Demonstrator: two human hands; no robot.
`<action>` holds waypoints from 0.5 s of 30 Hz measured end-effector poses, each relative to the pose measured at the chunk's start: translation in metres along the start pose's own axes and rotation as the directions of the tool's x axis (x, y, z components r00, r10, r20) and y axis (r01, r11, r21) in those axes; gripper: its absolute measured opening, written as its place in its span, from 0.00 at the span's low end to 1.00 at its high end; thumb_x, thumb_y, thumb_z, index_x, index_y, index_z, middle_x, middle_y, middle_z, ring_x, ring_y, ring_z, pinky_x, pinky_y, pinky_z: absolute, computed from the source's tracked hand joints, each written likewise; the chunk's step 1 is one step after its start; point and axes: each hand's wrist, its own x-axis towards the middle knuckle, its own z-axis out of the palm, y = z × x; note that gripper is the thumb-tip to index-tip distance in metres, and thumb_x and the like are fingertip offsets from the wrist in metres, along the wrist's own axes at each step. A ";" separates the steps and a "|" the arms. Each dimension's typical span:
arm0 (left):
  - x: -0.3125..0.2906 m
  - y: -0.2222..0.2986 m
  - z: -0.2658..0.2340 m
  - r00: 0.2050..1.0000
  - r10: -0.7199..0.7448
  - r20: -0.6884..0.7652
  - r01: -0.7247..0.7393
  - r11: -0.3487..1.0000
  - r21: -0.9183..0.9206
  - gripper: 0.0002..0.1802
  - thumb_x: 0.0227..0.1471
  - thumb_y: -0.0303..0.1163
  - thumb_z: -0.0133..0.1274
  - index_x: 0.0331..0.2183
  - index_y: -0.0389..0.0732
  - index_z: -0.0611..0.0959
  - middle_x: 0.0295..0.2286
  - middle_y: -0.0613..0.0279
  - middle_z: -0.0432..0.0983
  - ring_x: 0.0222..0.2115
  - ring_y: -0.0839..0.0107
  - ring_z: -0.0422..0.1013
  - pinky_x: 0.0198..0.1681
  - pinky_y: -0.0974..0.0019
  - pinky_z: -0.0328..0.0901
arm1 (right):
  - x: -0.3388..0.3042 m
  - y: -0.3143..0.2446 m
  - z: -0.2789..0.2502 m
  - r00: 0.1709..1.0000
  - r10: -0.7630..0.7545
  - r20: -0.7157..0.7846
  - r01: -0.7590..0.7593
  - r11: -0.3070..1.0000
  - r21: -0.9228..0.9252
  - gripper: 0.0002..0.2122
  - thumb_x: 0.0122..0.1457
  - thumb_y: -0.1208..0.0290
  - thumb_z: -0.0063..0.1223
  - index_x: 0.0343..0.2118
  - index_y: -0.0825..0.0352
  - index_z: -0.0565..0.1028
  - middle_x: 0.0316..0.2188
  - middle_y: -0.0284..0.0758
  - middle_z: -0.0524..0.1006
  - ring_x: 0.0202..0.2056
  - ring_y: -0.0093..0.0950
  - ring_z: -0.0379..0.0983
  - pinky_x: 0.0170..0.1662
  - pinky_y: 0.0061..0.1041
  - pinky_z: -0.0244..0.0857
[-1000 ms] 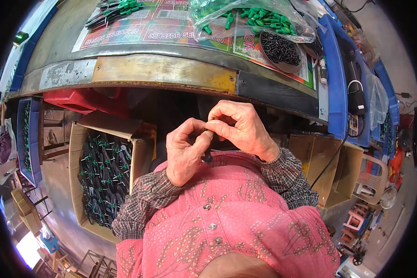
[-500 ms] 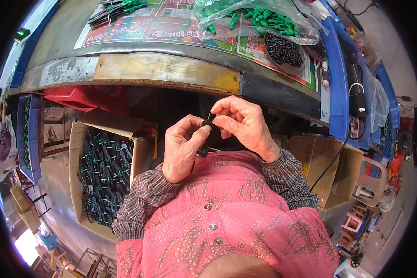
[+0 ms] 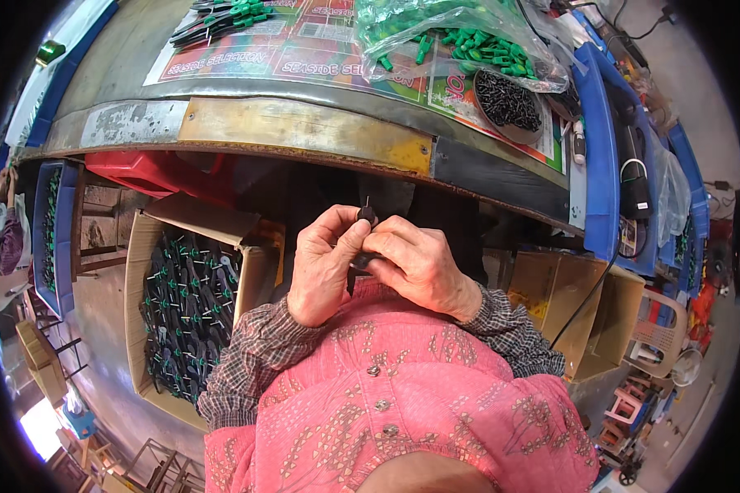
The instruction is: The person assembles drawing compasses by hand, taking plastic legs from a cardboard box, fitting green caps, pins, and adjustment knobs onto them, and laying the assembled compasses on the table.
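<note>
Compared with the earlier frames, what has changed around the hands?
The right hand has dropped toward the body, from the top of the black piece to lower beside it. A thin pin now shows above the piece. The left hand still holds it; the filled carton looks unchanged.

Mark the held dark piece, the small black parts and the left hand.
Dark piece (image 3: 367,216): head view, upper part.
Small black parts (image 3: 506,102): head view, heap's middle.
Left hand (image 3: 323,264): head view, its middle.

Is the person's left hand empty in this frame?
No, the left hand pinches a black piece between its thumb and fingers.
</note>
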 end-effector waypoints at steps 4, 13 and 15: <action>-0.001 0.000 -0.003 0.999 0.025 0.034 -0.026 0.999 0.023 0.08 0.60 0.29 0.51 0.39 0.36 0.78 0.33 0.69 0.75 0.33 0.84 0.68 0.36 0.78 0.65 | 0.002 -0.002 0.001 0.999 0.028 -0.031 -0.026 0.998 0.053 0.14 0.44 0.77 0.65 0.36 0.68 0.74 0.30 0.37 0.73 0.27 0.36 0.75 0.28 0.29 0.70; -0.002 0.000 -0.004 0.998 -0.033 0.058 0.032 0.999 0.022 0.11 0.61 0.30 0.48 0.43 0.35 0.77 0.37 0.67 0.75 0.35 0.81 0.70 0.39 0.76 0.67 | 0.000 -0.004 0.001 0.983 0.164 -0.083 -0.149 0.976 0.160 0.10 0.50 0.80 0.61 0.36 0.70 0.75 0.28 0.38 0.75 0.27 0.30 0.75 0.27 0.24 0.67; -0.003 0.002 -0.003 0.997 -0.060 0.049 0.059 0.998 0.020 0.11 0.61 0.30 0.48 0.43 0.35 0.77 0.37 0.67 0.75 0.35 0.81 0.70 0.39 0.76 0.67 | 0.002 -0.010 0.000 0.942 0.333 -0.045 -0.310 0.914 0.263 0.07 0.53 0.78 0.60 0.35 0.71 0.75 0.27 0.39 0.75 0.27 0.32 0.75 0.29 0.27 0.69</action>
